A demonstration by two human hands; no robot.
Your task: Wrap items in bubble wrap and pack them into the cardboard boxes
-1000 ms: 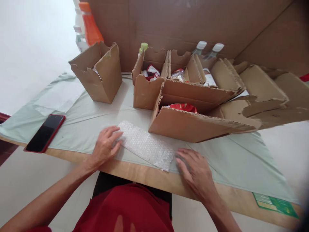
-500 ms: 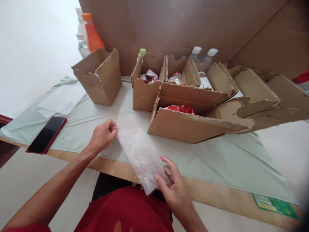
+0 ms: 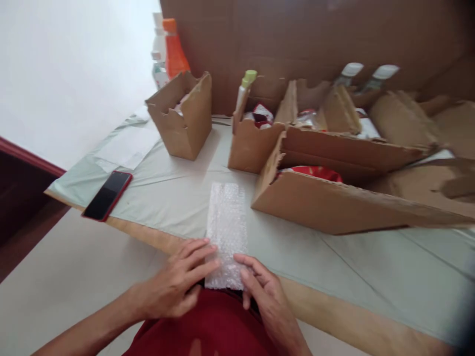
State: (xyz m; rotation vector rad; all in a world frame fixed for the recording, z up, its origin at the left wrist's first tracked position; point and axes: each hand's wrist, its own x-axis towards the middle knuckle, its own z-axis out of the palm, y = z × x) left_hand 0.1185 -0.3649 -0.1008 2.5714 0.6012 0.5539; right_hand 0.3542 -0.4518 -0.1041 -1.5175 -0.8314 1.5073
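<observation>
A strip of bubble wrap (image 3: 227,222) lies lengthways on the pale green table cover (image 3: 178,193), its near end hanging over the wooden table edge. My left hand (image 3: 181,284) rests on that near end from the left, fingers stretched across it. From the right, my right hand (image 3: 261,291) meets the same end, its fingers flat along the wrap's corner. Both hands sit just over my red shirt.
A long open cardboard box (image 3: 334,198) with a red packet inside stands right of the wrap. Two smaller cardboard boxes (image 3: 183,116) stand behind, with bottles along the cardboard back wall. A red phone (image 3: 107,195) lies at the table's left edge.
The bubble wrap has been turned from slanted to pointing straight away from me. My left hand came down from its far corner to the near end. The view swung left.
</observation>
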